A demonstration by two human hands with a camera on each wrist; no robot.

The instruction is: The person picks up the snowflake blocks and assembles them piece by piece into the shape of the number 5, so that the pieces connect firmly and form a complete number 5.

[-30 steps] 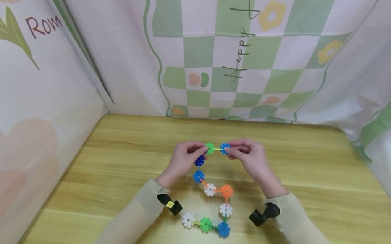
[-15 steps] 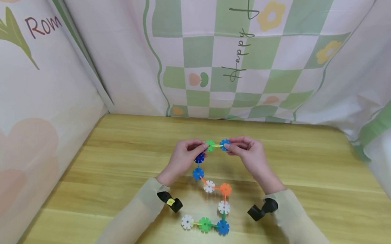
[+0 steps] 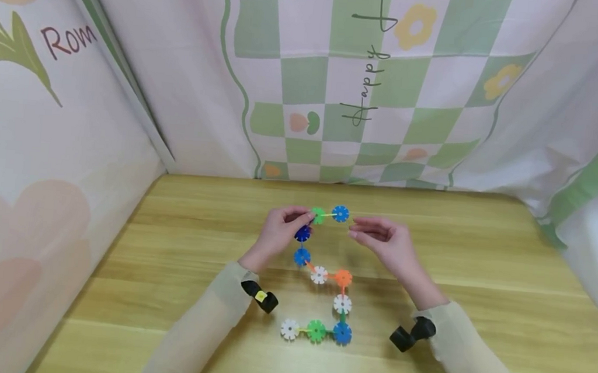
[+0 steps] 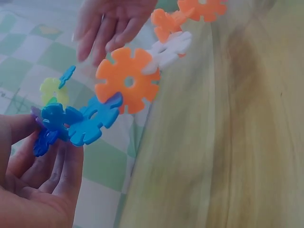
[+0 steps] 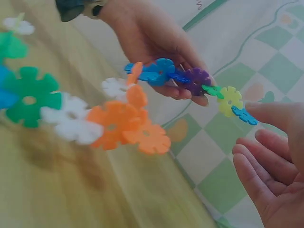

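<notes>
My left hand pinches a chain of plastic snowflake discs near its far end, around the green disc and the dark blue one. A blue disc sticks out to the right as the chain's far tip, joined by a yellow disc seen edge-on from the head. Beside that tip, my right hand holds nothing, its fingers loosely bent. The chain zigzags toward me through blue, white and orange discs. It finishes in a row with a green disc and a white disc.
A wooden table lies under the chain and both arms. Patterned cloth hangs behind its back edge, and a floral panel borders the left side. Black wrist cameras sit on both wrists.
The right hand has let go of the blue disc at the tip and drawn off to the right. The left hand and the chain have shifted slightly away from me.
</notes>
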